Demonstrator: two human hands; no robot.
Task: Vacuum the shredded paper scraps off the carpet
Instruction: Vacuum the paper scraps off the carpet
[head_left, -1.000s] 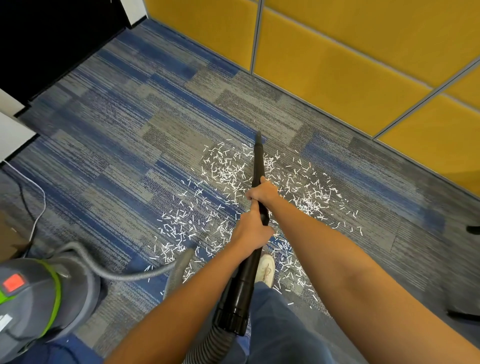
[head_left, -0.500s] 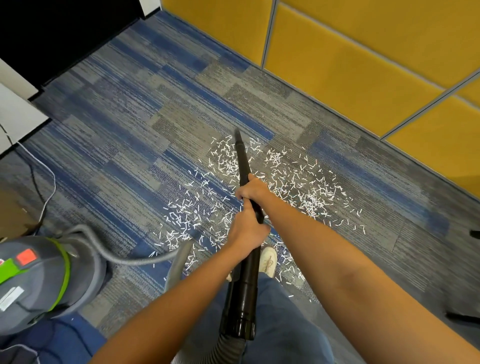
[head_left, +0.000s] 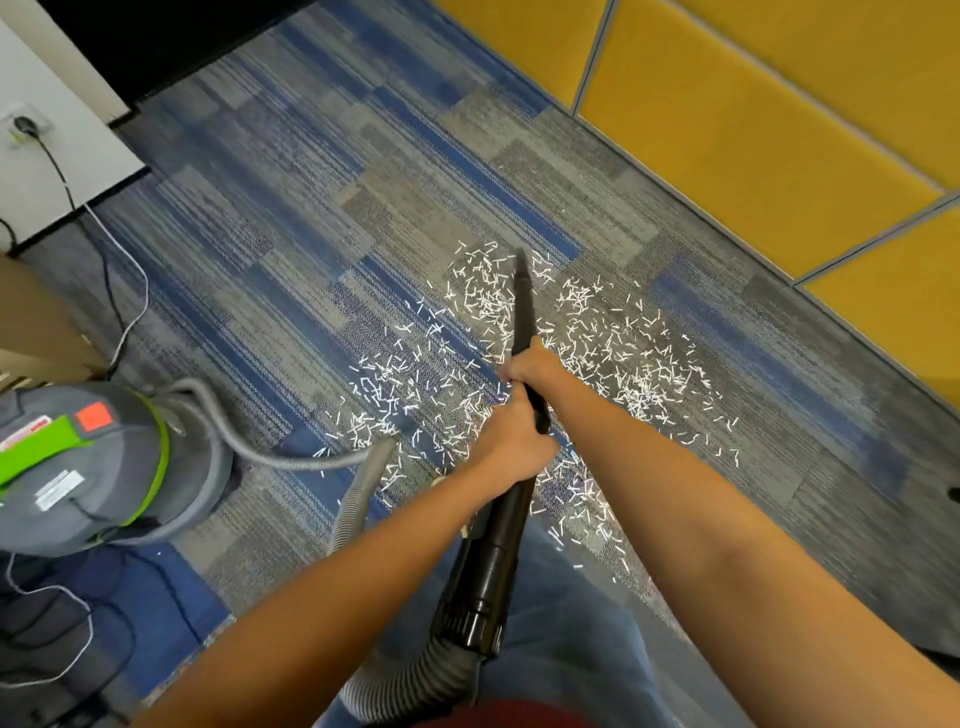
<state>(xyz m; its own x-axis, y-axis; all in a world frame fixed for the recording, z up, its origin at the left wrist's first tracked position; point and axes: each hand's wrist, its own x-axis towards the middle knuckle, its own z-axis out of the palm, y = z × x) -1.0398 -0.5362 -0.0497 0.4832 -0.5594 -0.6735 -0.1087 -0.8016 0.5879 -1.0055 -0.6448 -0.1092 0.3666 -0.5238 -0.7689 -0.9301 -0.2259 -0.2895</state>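
Now: two hands on the wand, tip at the far rim of the scraps

Both hands grip the black wand (head_left: 523, 322) one behind the other, probably so the long tube can be steered and kept low without wobbling. The right hand (head_left: 527, 366) sits further forward, fingers curled tight round the tube. The left hand (head_left: 511, 447) is just behind and touching it, fingers also wrapped fully round, so neither hand shows any gap.

The wand slopes down and away from the person. Its narrow tip is at or very near the carpet (head_left: 291, 249); I cannot tell whether it touches.

The scraps (head_left: 618, 343) lie in a broad white scatter mid-carpet, nearer the edge along the yellow wall (head_left: 753, 130). They spread on both sides of the wand and back to the person's legs. With the tip at the scatter's far rim, a stroke drawn back through it looks likely.

The hose (head_left: 358, 499) loops to the vacuum (head_left: 104, 467) by the carpet's left edge, with slack for reach. Little of the job looks done.
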